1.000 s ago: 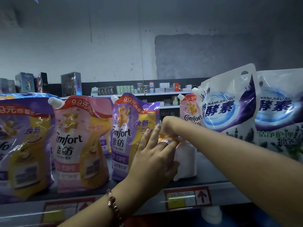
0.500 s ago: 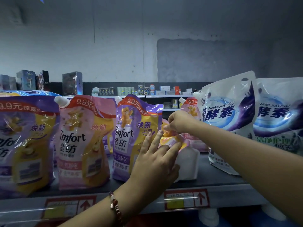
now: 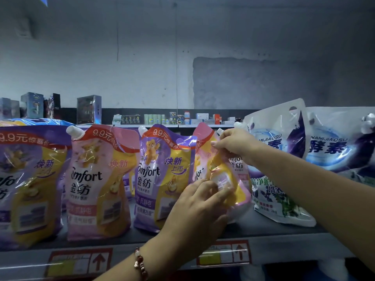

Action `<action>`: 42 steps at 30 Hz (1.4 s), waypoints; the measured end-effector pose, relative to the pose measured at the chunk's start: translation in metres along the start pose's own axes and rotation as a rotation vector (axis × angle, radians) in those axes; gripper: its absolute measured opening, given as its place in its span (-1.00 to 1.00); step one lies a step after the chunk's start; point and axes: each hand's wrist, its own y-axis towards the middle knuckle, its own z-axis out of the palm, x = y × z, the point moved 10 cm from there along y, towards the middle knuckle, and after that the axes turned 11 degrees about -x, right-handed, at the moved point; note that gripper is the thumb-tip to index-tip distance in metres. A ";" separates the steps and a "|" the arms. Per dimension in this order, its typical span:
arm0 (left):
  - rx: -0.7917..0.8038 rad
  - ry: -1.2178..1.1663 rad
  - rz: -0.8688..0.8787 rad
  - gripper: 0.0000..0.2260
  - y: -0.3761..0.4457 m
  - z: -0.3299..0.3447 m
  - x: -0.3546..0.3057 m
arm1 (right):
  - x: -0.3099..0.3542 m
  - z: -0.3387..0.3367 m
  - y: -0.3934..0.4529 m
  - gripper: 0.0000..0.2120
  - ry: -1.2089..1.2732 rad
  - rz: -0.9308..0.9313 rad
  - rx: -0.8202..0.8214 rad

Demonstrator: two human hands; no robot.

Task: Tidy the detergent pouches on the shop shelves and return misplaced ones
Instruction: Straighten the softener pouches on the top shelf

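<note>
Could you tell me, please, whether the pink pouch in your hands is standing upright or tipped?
Tipped. The pink pouch leans, right hand pinching its top, left hand holding its lower part.

Five Comfort pouches (image 3: 97,179), two white pouches (image 3: 284,151), two price tags (image 3: 79,262).
</note>
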 end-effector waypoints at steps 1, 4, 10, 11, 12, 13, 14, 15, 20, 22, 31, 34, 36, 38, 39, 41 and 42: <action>0.003 -0.051 -0.025 -0.54 0.002 -0.001 -0.001 | 0.001 -0.004 -0.001 -0.76 0.052 0.011 -0.005; 0.047 -0.159 -0.193 -0.50 0.006 0.004 0.004 | 0.004 -0.013 -0.005 -0.77 0.148 0.022 -0.004; 0.047 -0.294 -0.531 -0.27 0.007 0.024 0.027 | -0.007 -0.022 -0.008 -0.76 0.313 0.093 -0.022; 0.050 -0.306 -0.573 -0.20 0.006 0.026 0.027 | -0.010 -0.024 -0.008 -0.75 0.341 0.117 -0.029; 0.055 -0.318 -0.611 -0.13 0.006 0.030 0.026 | -0.015 -0.026 -0.008 -0.76 0.372 0.148 -0.036; 0.062 -0.336 -0.640 -0.05 0.006 0.033 0.024 | -0.019 -0.027 -0.009 -0.79 0.409 0.187 -0.034; 0.072 -0.370 -0.671 0.01 0.006 0.037 0.023 | -0.022 -0.027 -0.012 -0.84 0.456 0.230 -0.022; 0.071 -0.425 -0.703 0.05 0.007 0.040 0.021 | -0.024 -0.027 -0.015 -0.87 0.502 0.266 -0.005; -0.038 -0.746 -0.751 0.26 0.017 0.059 0.026 | -0.023 -0.029 -0.026 -0.80 0.688 0.334 0.066; -0.109 -0.828 -0.757 0.25 0.020 0.060 0.028 | -0.023 -0.033 -0.027 -0.82 0.762 0.341 0.056; 0.027 -0.092 -0.592 0.06 0.022 0.043 0.012 | -0.060 -0.036 -0.022 -0.91 0.820 0.316 -0.004; 0.132 0.155 -0.531 -0.04 0.016 0.042 0.011 | -0.084 -0.023 -0.028 -0.87 0.808 0.399 0.000; 0.176 0.252 -0.489 -0.10 0.014 0.042 0.010 | -0.092 -0.017 -0.029 -0.85 0.813 0.395 0.014; 0.214 0.313 -0.468 -0.12 0.013 0.042 0.009 | -0.090 -0.016 -0.031 -0.85 0.792 0.334 0.033; 0.231 0.324 -0.469 -0.12 0.012 0.042 0.008 | -0.089 -0.017 -0.032 -0.85 0.774 0.306 0.039; 0.256 0.347 -0.462 -0.13 0.008 0.043 0.006 | -0.087 -0.019 -0.037 -0.82 0.692 0.236 0.046; 0.272 0.354 -0.457 -0.14 0.007 0.043 0.004 | -0.085 -0.020 -0.040 -0.81 0.633 0.195 0.043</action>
